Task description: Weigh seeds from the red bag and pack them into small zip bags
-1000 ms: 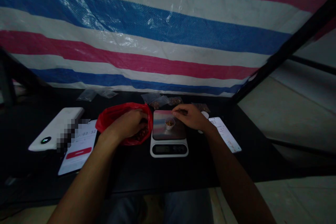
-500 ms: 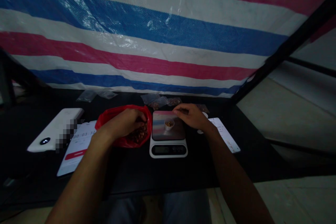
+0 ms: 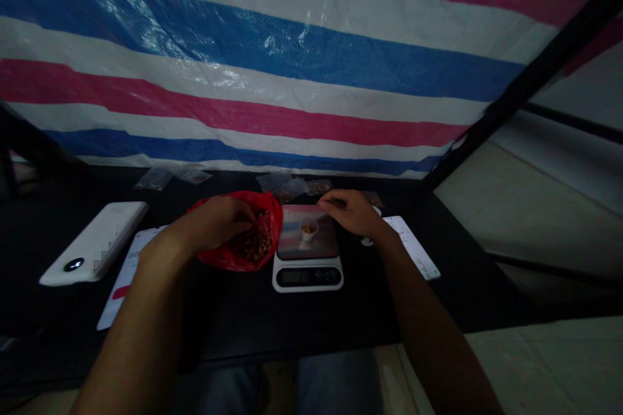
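Red-and-blue striped tarp [image 3: 253, 65] hangs behind the black table [image 3: 233, 331].

The digital scale [image 3: 307, 275] stands in my way between my left hand [image 3: 217, 224] and my right hand [image 3: 353, 214], with the red bag [image 3: 265, 240] just beside it. I can pass over the black tabletop [image 3: 233, 318] below them, toward the white power bank [image 3: 92, 245] at left.

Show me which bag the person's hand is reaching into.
The red plastic bag, with the left hand at its mouth above brown pieces; the small clear bags lie apart, further back, untouched.
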A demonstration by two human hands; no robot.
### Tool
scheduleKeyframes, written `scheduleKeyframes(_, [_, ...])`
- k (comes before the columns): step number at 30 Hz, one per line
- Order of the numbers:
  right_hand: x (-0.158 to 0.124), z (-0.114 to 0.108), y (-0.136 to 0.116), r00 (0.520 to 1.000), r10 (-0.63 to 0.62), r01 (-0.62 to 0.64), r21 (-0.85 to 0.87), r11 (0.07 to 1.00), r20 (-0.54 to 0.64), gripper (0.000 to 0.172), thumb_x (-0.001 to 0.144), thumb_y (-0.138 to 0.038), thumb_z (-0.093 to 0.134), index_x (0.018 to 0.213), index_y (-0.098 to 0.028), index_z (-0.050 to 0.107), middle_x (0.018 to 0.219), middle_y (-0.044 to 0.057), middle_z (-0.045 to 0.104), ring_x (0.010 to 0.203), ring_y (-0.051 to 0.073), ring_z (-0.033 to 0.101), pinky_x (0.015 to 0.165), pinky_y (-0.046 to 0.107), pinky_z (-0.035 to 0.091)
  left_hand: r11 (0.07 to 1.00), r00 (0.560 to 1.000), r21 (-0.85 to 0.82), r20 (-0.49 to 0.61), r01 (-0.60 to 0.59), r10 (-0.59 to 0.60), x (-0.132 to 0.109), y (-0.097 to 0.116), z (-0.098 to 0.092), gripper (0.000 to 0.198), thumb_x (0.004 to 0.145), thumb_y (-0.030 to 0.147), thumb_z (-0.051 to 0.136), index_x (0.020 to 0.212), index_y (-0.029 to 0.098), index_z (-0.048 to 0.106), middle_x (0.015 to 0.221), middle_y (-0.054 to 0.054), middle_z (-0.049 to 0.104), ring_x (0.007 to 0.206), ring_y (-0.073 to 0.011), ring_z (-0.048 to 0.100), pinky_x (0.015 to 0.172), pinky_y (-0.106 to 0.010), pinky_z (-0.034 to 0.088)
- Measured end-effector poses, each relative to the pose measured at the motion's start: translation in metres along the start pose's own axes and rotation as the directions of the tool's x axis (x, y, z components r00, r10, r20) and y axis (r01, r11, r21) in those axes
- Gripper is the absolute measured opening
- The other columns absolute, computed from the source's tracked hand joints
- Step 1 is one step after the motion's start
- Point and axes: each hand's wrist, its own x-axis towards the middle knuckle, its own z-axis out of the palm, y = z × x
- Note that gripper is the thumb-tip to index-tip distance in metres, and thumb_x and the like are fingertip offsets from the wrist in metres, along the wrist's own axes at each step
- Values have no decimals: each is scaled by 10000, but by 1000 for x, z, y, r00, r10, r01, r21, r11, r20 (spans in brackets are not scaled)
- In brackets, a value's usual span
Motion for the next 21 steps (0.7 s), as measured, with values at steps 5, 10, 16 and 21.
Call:
scheduleKeyframes(5, [0,0,1,1000,12,-12,-19,1000,10,167,910,-238,600,902,-172,753,868,48,757,763,169,661,699,291,480,1000,1000,-28,-21,-1,1,-13,-8,-8,242,886,178,574,996,173,790,1020,-75,804,860,-239,711,773,-292,504])
scheduleKeyframes(10, [0,0,3,1000,13,-13,-22,1000,11,165,910,-242,597,905,-181,750,875,43,757,772,170,665,701,288,482,983,980,-87,-128,-164,153,-11,22,-17,233,917,241,586,1034,206,784,1017,-33,797,847,-204,706,800,-270,525])
scheduleKeyframes(16, [1,0,3,1000,-8,8,-16,1000,9,184,901,-242,580,884,-172,749,868,51,754,761,176,661,702,297,479,896,891,-23,-122,-444,438,17,78,4,217,942,187,584,1000,195,792,1023,-61,788,948,-205,717,851,-277,507])
scheduleKeyframes(21, [0,-1,2,1000,-4,4,2,1000,18,176,892,-236,577,861,-176,739,841,43,743,753,173,661,698,292,483,918,915,24,-76,-395,396,27,83,23,187,911,144,620,938,205,794,904,-56,788,897,-223,733,795,-297,501])
